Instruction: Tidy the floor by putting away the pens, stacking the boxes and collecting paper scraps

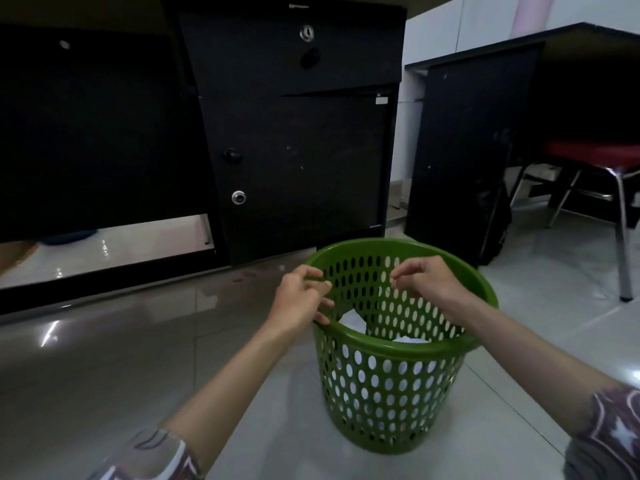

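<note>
While the left hand (303, 296) grips the green basket (391, 386) rim, the right hand (424, 280) hovers over it, fingertips pinched, contents unclear; paper scraps (353, 322) lie inside; release directly above the opening

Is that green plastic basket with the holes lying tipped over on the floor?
No: the green perforated plastic basket stands upright on the pale tiled floor, white paper scraps inside, the left hand gripping its rim.
</note>
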{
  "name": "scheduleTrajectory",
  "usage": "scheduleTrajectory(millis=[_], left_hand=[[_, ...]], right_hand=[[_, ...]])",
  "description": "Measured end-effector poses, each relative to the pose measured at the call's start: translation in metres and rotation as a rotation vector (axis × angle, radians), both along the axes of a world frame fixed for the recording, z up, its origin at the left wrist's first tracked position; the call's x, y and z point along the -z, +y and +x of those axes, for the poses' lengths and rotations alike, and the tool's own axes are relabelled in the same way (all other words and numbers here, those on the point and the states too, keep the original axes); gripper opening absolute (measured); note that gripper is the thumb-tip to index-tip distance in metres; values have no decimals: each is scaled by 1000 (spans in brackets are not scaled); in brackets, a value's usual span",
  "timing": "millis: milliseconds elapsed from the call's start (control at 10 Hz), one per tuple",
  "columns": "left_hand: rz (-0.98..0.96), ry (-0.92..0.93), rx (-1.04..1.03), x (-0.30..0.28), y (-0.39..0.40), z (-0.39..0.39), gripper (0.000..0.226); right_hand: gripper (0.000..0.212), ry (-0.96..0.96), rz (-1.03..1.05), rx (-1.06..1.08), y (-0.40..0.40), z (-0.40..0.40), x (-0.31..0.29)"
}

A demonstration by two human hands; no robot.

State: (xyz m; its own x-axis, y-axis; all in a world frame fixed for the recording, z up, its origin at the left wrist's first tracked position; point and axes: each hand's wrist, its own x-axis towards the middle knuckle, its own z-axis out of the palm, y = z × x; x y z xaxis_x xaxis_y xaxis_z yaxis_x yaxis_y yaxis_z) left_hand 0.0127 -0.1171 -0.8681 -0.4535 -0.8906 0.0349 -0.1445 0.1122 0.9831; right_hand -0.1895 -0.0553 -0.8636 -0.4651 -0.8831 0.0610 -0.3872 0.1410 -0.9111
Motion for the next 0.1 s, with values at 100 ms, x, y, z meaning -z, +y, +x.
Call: scheduleTrajectory(millis=[100], left_hand=[[-92,-22,-69,8,-11,4,17]], right_hand=[[12,1,-1,-9,-7,1,1]])
